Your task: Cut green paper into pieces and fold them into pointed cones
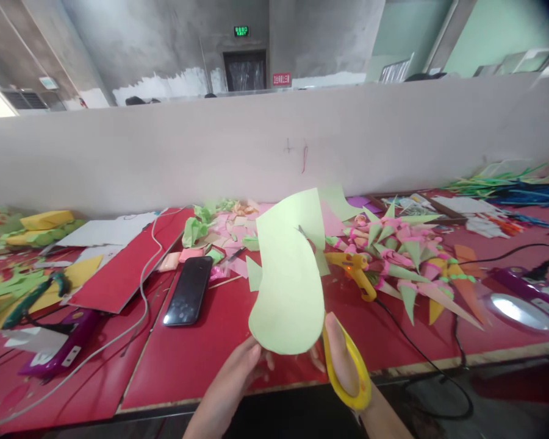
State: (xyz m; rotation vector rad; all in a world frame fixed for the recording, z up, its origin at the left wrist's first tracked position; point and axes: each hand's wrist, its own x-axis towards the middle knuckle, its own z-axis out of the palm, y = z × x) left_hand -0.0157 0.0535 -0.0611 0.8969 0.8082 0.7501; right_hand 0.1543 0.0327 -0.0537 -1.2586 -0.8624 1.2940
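A light green paper sheet (290, 286) stands up in front of me, its lower part cut to a rounded outline. My left hand (240, 372) pinches its bottom left edge, with some fingers hidden behind it. Yellow-handled scissors (363, 384) are in my right hand (343, 360), thumb through the loop. Their blades pass behind the paper, and a dark tip shows near the sheet's upper part. Just right of the paper lies a yellow hot glue gun (354, 271).
A black phone (188, 291) lies left of the paper, near a red board (128, 262). Pink and green paper cones (402, 250) are heaped at right. Purple power strips (68, 341) and cables lie at both sides. A white partition (187, 146) closes off the table's back.
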